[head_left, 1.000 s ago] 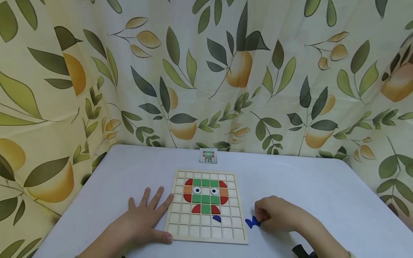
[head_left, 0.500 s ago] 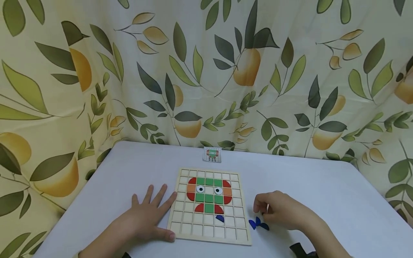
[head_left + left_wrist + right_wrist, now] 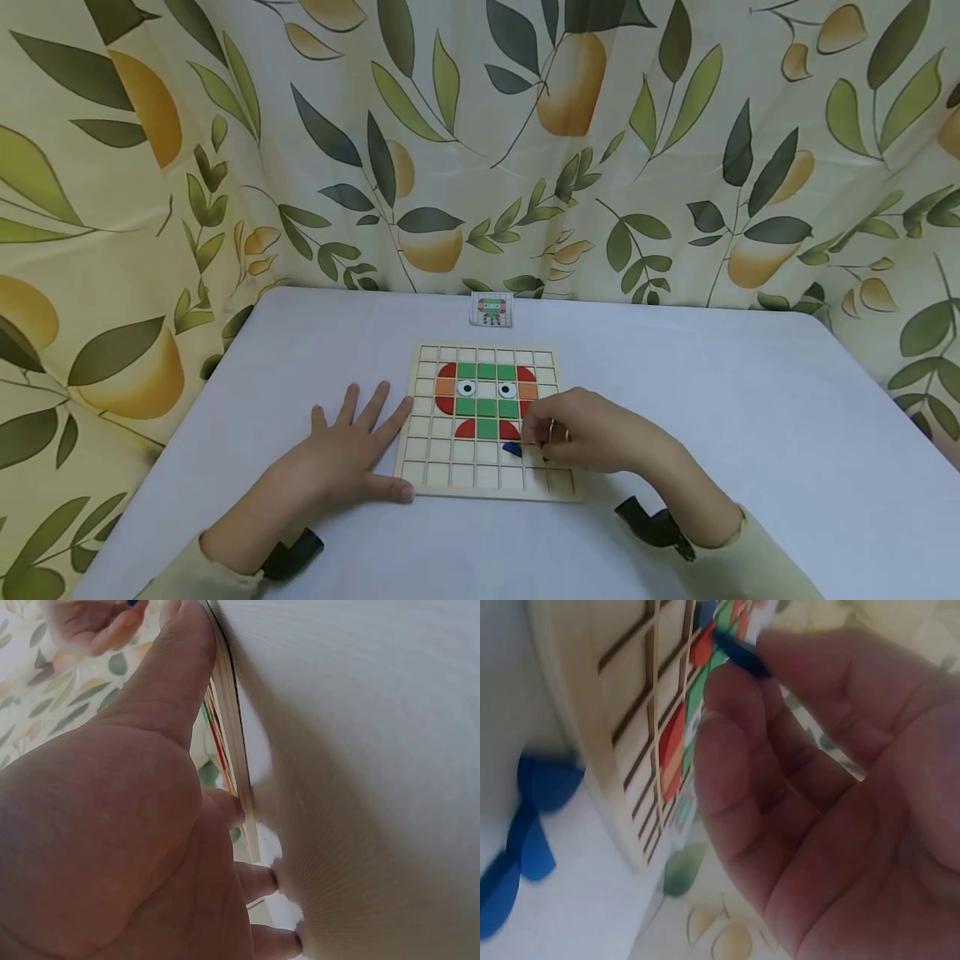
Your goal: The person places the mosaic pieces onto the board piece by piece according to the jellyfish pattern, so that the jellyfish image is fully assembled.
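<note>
My left hand (image 3: 348, 454) lies with fingers spread on the table, its thumb and forefinger touching the left edge of the wooden grid board (image 3: 450, 477). Red, green and orange tiles and two eye tiles (image 3: 466, 388) form a figure on the board. Below it sits one blue tile (image 3: 512, 449), tilted in its cell. Over the board's right part, my right hand (image 3: 588, 429) pinches another blue tile (image 3: 739, 654) between thumb and forefinger, best seen in the right wrist view. Several loose blue tiles (image 3: 534, 825) lie beside the board there; in the head view the hand hides them.
A small picture card (image 3: 491, 310) showing a similar figure lies at the table's far edge. The white table (image 3: 712, 375) extends on both sides of the board. A leaf-and-fruit patterned curtain (image 3: 480, 167) hangs behind it. Dark wrist straps (image 3: 652, 525) show at both wrists.
My right hand has lifted a blue tile from the loose ones and moved left over the board. The head view has tilted down. My left hand keeps its place at the board's edge.
</note>
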{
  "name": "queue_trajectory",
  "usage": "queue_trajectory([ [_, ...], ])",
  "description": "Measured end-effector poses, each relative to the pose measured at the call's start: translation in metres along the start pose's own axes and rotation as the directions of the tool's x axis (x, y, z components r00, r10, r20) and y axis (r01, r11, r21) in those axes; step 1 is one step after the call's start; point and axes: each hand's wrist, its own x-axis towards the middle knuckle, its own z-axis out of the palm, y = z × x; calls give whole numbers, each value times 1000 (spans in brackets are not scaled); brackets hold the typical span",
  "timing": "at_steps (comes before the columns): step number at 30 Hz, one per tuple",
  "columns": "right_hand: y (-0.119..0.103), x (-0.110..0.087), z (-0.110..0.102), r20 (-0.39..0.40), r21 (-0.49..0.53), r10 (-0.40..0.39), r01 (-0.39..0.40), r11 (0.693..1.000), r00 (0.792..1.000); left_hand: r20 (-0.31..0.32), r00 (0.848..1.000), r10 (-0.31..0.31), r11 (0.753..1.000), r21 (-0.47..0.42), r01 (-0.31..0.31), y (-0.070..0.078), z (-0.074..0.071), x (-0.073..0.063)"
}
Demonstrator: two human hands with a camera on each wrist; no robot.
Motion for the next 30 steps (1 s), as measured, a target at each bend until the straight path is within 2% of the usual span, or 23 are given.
queue_trajectory([
  [6, -8, 11, 7, 47, 57, 2, -4, 998, 999, 17, 1000, -6, 1000, -19, 6, 1, -3, 5],
  [9, -12, 17, 9, 57, 51, -5, 2, 999, 998, 20, 1000, -3, 1000, -19, 4, 1, -5, 6],
  [15, -12, 23, 4, 13, -21, 10, -9, 1000, 1000, -16, 1000, 19, 1000, -3, -20, 0, -14, 8],
  [19, -12, 23, 3, -1, -8, 9, -9, 1000, 1000, -12, 1000, 7, 1000, 2, -7, 0, -17, 8],
  [24, -17, 22, 12, 41, 1, 5, -5, 1000, 999, -3, 1000, -15, 1000, -21, 15, 1, -13, 5],
  [27, -19, 21, 21, 72, -30, 0, 2, 1000, 997, 8, 1000, -27, 999, -35, 27, 1, -6, 3],
  [30, -20, 20, 28, 68, -59, -10, 14, 998, 998, 10, 999, -31, 998, -45, 32, 1, 0, 2],
])
